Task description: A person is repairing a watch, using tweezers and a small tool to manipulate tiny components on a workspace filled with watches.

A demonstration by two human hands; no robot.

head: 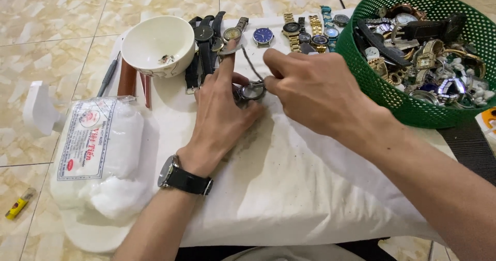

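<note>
My left hand (219,114) rests on a white cloth (289,178) and pinches a silver wristwatch (251,90) by its round case, index finger stretched up toward a strap. My right hand (315,88) comes in from the right and grips the same watch at its right side, fingers curled over it. The watch's thin metal band (247,62) trails up toward the row of watches. A black watch (178,176) is on my left wrist.
A white bowl (157,44) stands at the upper left. Several watches (289,31) lie in a row along the cloth's far edge. A green mesh basket (413,106) full of watches is at right. A bag of cotton (98,152), small tools (126,77) and a yellow lighter (18,205) lie at left.
</note>
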